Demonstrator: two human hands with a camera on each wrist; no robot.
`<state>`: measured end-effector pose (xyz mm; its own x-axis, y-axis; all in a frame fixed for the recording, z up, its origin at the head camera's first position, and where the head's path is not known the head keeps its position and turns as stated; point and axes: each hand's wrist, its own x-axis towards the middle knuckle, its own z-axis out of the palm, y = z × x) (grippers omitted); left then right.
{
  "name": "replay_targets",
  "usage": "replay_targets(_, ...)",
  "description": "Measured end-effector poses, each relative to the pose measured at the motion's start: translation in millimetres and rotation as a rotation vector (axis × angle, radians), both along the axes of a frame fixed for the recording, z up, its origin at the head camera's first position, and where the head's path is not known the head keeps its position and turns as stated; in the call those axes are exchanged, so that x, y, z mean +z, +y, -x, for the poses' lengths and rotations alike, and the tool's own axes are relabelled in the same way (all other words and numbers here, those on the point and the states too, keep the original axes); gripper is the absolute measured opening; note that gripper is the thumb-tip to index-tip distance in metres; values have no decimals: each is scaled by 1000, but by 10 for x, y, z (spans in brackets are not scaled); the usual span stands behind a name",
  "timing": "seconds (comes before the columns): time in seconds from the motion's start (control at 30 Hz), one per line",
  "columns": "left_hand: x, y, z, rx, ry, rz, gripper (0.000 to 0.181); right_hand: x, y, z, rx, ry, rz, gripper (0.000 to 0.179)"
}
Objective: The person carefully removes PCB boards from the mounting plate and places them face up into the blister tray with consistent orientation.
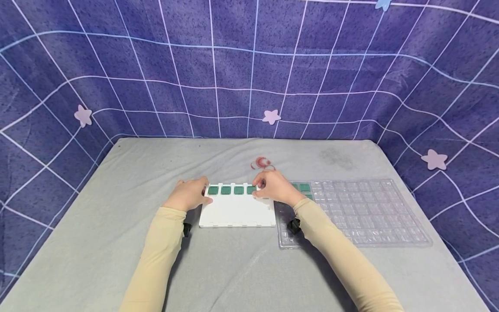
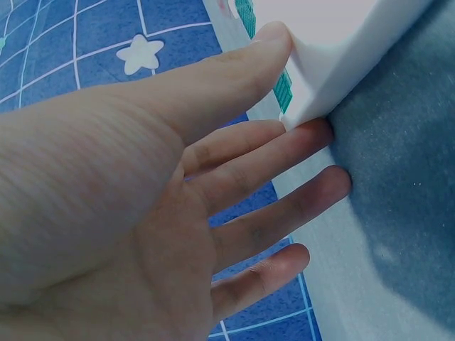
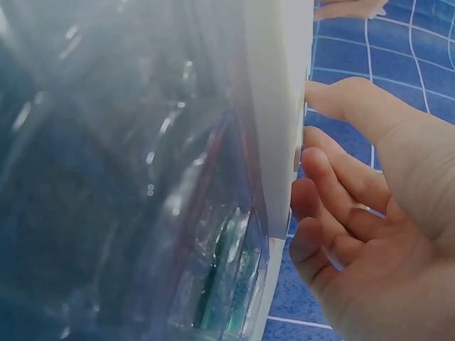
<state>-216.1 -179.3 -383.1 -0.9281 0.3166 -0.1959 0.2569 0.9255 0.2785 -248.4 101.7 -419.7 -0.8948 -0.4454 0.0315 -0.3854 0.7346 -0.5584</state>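
Observation:
A white rectangular holder [image 1: 237,211] lies in front of me with a row of small green circuit boards [image 1: 225,190] along its far side. My left hand [image 1: 189,193] grips the holder's far left corner. In the left wrist view its thumb presses the top face while fingertips touch the side edge; the other fingers are spread. At the row's right end, my right hand [image 1: 275,187] has thumb and index finger around a green circuit board [image 1: 251,190], which they partly cover. The right wrist view shows both fingertips at the holder's face, remaining fingers curled.
A clear plastic compartment tray [image 1: 366,212] lies on the right, partly under my right forearm, with a few green boards [image 1: 304,187] in its far left cells. A red mark [image 1: 262,162] shows on the grey cloth beyond the holder. Blue gridded curtains surround the table.

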Motion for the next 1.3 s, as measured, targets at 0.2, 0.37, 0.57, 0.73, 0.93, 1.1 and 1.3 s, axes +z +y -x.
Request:
replay_targets(0.2,11,3,-2,0,2,-3,54,18,15,-11,3,7,21,26)
replay_targets(0.37,9,1,0,2,7,-7,52,21,17,-11,2,15,20,25)
replay_targets(0.57,-7,-9,11,-6,10,2,50,32,17,-19,4,29,38,27)
replay_targets(0.73,-18,-19,18,-8,10,2,50,54,22,-30,-16,8,68,28)
replay_targets(0.93,-16,-19,18,-9,6,2,52,138,29,-54,-22,15,71,28)
replay_targets(1.1,0,-15,9,-12,3,-4,52,215,34,-90,-11,39,86,27)
replay_targets(1.3,11,-10,-2,-14,1,-6,51,260,46,-123,-3,63,91,26)
